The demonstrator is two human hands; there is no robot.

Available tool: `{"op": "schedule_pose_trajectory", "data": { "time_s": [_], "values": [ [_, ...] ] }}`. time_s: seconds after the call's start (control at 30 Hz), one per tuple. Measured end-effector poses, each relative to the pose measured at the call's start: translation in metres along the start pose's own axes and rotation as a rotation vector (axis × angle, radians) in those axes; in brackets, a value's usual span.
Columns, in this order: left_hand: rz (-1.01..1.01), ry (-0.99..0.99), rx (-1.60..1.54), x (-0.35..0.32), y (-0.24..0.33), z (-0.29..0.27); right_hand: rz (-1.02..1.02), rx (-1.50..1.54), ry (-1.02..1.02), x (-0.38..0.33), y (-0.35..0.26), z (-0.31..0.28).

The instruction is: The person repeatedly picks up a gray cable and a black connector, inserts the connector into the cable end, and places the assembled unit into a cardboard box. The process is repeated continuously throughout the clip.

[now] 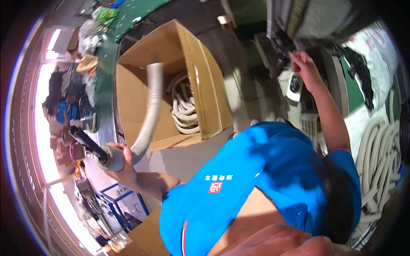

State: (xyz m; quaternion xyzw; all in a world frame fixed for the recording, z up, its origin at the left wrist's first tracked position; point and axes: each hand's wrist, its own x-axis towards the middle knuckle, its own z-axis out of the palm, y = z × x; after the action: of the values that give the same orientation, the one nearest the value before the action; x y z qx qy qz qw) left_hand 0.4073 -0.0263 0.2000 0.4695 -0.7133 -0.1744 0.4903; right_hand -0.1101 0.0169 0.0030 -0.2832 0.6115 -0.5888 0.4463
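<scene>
Below the open cardboard box (171,81), the left hand (121,164) is closed around the end of a grey foam hose (151,115), just where a black tube (87,143) sticks out of it. From that grip the hose curves up over the box's front wall and ends above its inside. More pale hoses (183,106) lie coiled inside the box. Well to the right of the box, the right hand (304,64) is raised with fingers pinched on a dark part (284,59) by a machine; what it holds cannot be told.
</scene>
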Motion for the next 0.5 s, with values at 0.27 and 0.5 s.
{"op": "schedule_pose_trajectory", "data": {
  "time_s": [0.27, 0.5],
  "values": [
    [-0.076, -0.361, 0.754, 0.045, -0.151, 0.092, 0.159, -0.076, 0.339, -0.082, 0.095, -0.087],
    [0.040, -0.816, 0.452, 0.050, -0.172, 0.217, 0.007, -1.050, 1.076, -0.254, 0.144, -0.183]
  ]
}}
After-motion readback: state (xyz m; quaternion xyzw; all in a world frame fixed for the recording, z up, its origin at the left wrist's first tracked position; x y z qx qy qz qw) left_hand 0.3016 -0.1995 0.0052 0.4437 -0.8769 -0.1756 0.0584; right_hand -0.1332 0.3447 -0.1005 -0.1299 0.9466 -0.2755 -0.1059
